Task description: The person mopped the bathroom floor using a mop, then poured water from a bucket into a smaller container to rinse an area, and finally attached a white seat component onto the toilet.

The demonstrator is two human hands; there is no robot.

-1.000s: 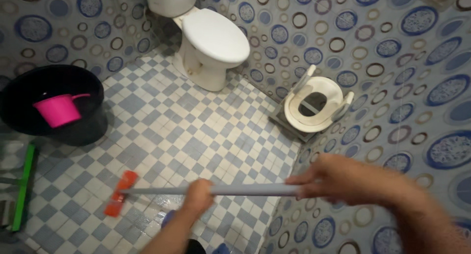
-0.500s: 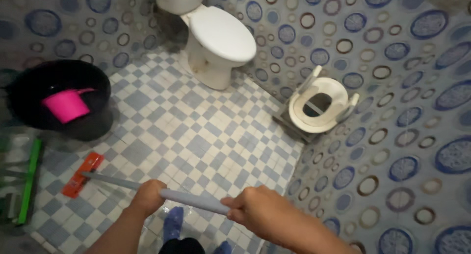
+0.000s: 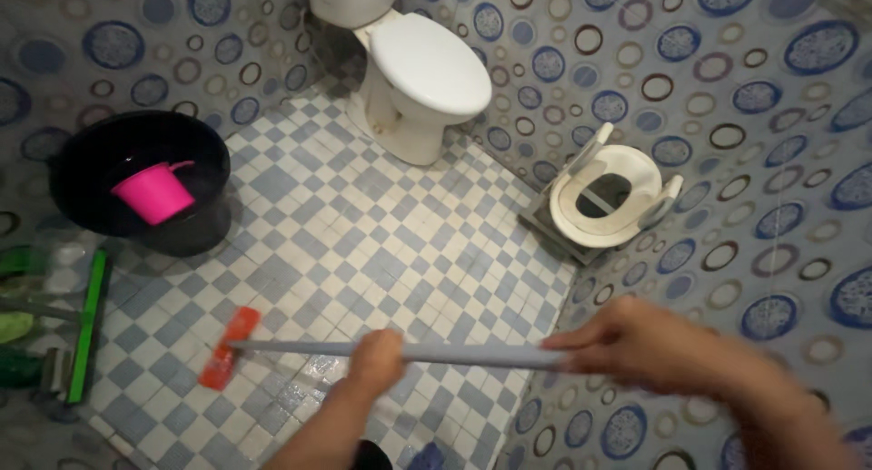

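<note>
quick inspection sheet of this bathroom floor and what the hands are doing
surface: checkered blue and white tiled floor, a wet sheen near the brush head.
job's things: long grey handle lying nearly level across the view; orange brush head on the tiles.
clutter: black bucket with a pink dipper inside; green squeegee at left.
hands: left hand and right hand both closed on the handle, blurred.
cables: nothing seen.
surroundings: white toilet with lid shut; white child toilet seat leaning on the circle-patterned wall.
</note>
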